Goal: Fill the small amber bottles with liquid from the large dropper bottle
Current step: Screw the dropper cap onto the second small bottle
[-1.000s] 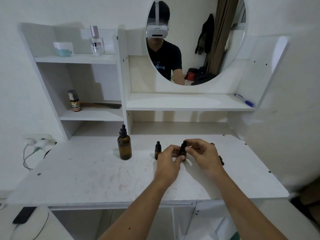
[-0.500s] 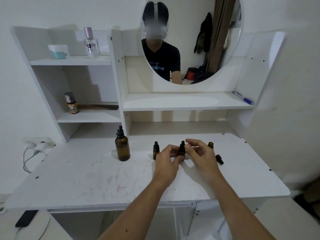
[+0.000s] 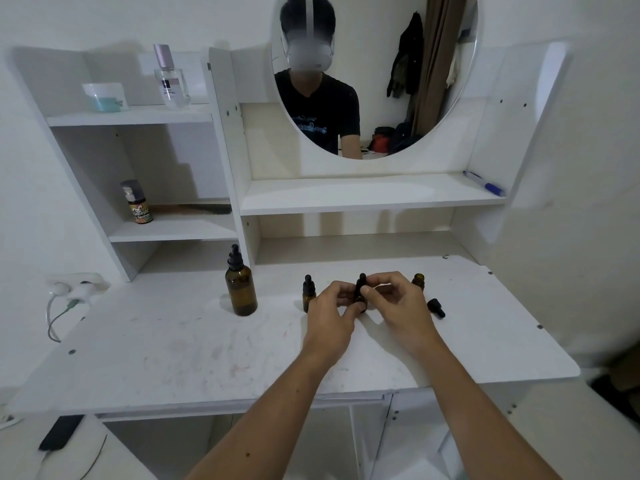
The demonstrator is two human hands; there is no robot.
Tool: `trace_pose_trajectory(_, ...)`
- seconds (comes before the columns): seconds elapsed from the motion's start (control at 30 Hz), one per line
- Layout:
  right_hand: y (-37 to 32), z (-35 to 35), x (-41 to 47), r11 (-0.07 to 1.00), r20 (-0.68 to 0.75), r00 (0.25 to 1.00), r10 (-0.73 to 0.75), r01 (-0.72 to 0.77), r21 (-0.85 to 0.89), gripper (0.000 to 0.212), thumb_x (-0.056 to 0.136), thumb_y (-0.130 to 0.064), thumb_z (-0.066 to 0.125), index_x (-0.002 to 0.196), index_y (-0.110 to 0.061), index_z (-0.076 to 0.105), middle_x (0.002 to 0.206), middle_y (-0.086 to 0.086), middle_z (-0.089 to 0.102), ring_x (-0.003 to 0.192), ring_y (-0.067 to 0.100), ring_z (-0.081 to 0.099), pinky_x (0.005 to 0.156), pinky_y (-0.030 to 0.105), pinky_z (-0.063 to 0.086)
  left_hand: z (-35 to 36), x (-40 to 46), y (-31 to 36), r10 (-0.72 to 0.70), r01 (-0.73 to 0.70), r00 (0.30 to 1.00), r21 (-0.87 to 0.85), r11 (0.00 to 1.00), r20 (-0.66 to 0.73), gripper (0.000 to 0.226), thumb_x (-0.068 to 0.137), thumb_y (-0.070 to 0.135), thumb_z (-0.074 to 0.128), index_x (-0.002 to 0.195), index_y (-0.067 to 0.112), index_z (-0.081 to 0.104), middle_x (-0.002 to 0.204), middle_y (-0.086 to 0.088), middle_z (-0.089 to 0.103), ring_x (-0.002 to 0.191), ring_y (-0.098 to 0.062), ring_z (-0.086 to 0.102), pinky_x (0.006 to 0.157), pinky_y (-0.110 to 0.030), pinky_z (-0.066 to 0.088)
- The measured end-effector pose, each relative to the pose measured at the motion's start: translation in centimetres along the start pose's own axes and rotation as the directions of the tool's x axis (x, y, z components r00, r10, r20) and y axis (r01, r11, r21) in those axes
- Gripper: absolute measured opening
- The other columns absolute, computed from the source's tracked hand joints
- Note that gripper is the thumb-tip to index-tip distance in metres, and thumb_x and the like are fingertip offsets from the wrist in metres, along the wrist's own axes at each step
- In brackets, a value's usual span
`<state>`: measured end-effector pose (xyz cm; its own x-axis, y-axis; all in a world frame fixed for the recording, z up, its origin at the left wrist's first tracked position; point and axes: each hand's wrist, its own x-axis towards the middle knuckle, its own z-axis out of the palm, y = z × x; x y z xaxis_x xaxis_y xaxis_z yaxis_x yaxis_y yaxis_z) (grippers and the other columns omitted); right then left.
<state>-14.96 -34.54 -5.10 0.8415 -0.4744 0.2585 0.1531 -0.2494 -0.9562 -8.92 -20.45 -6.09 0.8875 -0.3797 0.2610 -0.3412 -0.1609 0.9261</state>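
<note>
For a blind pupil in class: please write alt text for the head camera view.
Both hands meet on a small amber bottle on a white desk: left hand holds its body, right hand pinches its black dropper cap. A large dropper bottle stands left.

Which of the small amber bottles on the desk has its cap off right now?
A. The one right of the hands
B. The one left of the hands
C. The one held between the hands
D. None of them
A: the small bottle right of the hands shows a bare open neck, and a loose black dropper cap lies on the desk beside it.
</note>
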Motion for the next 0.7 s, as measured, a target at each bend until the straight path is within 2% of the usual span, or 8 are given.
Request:
trace_pose_trajectory(0.07,-0.04,0.09,0.07,0.999,-0.024,0.999,0.036,-0.036,0.022,0.021,0.091,-0.016,0.084,0.110,-0.015,0.074,0.106,0.002,0.077,0.095,0.015,0.074,0.085,0.024,0.059,0.00,-0.06,0.05,0.003,-0.003,1.000,-0.004,1.000,0.001,0.019,0.093,0.010,0.074,0.107,0.022,0.068,0.099,0.012,0.073,0.096,0.004,0.066,0.085,-0.016,0.054)
trace_pose_trajectory(0.13,-0.13,-0.02,0.11,1.000,-0.008,1.000,0.005,-0.005,0.011,0.021,0.097,-0.015,0.077,0.117,-0.017,0.075,0.114,0.000,0.076,0.099,0.011,0.073,0.087,0.021,0.056,0.01,-0.06,-0.01,0.000,0.000,1.000,0.004,1.000,0.002,0.019,0.093,0.011,0.074,0.107,0.022,0.068,0.100,0.013,0.073,0.096,0.004,0.066,0.087,-0.017,0.054)
trace_pose_trajectory(0.2,-0.24,-0.10,0.06,1.000,0.024,0.999,-0.023,0.023,0.009,0.018,0.100,-0.011,0.073,0.116,-0.016,0.077,0.115,0.003,0.076,0.098,0.009,0.074,0.087,0.019,0.056,0.02,0.02,-0.10,-0.001,0.001,1.000,0.008,1.000,0.003,0.019,0.092,0.013,0.074,0.108,0.023,0.069,0.101,0.013,0.073,0.097,0.003,0.066,0.088,-0.020,0.055)
trace_pose_trajectory(0.27,-0.20,-0.07,0.00,1.000,0.021,1.000,0.004,-0.004,0.020,0.013,0.094,-0.010,0.079,0.107,-0.013,0.075,0.105,0.006,0.077,0.093,0.013,0.075,0.084,0.022,0.059,0.01,0.00,-0.07,0.002,-0.002,1.000,0.007,1.000,0.007,0.018,0.093,0.014,0.074,0.107,0.023,0.068,0.101,0.013,0.072,0.097,0.004,0.066,0.087,-0.019,0.055)
trace_pose_trajectory(0.33,-0.12,0.03,-0.02,0.999,0.000,1.000,0.020,-0.020,0.035,0.017,0.091,-0.011,0.083,0.104,-0.010,0.072,0.098,0.007,0.075,0.089,0.013,0.073,0.082,0.022,0.059,0.00,-0.04,-0.02,0.008,-0.008,1.000,0.009,1.000,0.005,0.018,0.094,0.014,0.074,0.108,0.022,0.068,0.102,0.013,0.072,0.097,0.005,0.065,0.086,-0.017,0.054)
trace_pose_trajectory(0.47,-0.15,-0.07,0.04,0.999,0.029,0.999,-0.039,0.040,-0.022,0.020,0.100,-0.012,0.073,0.118,-0.019,0.077,0.112,0.002,0.075,0.102,0.010,0.073,0.092,0.022,0.058,0.04,-0.02,-0.06,-0.006,0.006,1.000,0.014,1.000,0.006,0.020,0.093,0.014,0.074,0.109,0.023,0.068,0.103,0.013,0.072,0.098,0.004,0.065,0.089,-0.020,0.055)
trace_pose_trajectory(0.6,-0.01,0.06,0.08,1.000,0.013,1.000,0.000,0.000,0.003,0.017,0.092,-0.009,0.082,0.105,-0.007,0.070,0.095,0.004,0.074,0.087,0.010,0.073,0.082,0.021,0.060,0.02,-0.11,0.14,0.001,-0.001,1.000,0.017,1.000,0.007,0.018,0.094,0.013,0.073,0.107,0.024,0.067,0.101,0.014,0.070,0.097,0.007,0.064,0.084,-0.013,0.053)
trace_pose_trajectory(0.7,0.00,0.07,0.12,0.999,0.023,0.999,-0.040,0.041,-0.034,0.017,0.098,-0.012,0.075,0.115,-0.016,0.076,0.105,0.007,0.074,0.097,0.012,0.073,0.090,0.023,0.059,0.01,-0.14,0.04,-0.002,0.002,1.000,0.012,1.000,0.006,0.018,0.094,0.012,0.073,0.105,0.026,0.067,0.101,0.015,0.071,0.099,0.004,0.065,0.087,-0.016,0.054)
